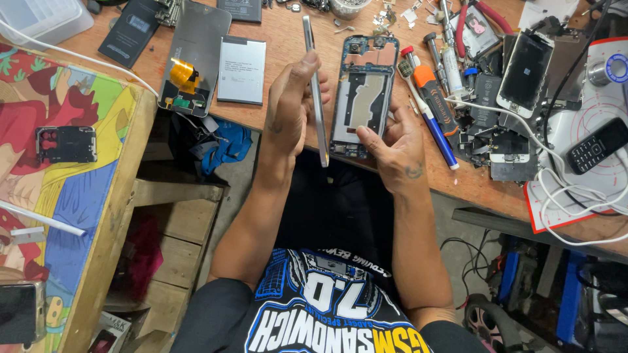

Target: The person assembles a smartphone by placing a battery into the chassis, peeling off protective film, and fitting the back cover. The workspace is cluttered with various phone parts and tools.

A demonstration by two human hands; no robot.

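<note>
The left hand (291, 108) holds a thin phone panel (316, 91) edge-on at frame centre, fingers closed around it. The right hand (392, 153) rests on the opened phone frame (364, 91) lying on the wooden desk (281, 39), fingers loosely curled, thumb touching its lower edge. A battery (241, 70) lies to the upper left.

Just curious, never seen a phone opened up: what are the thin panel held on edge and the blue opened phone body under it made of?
The thin silvery panel in the left hand looks like glossy glass or metal; seen edge-on, unsure. The blue phone frame, touched by the right hand, looks like painted plastic or metal with matte grey shields inside.
</note>
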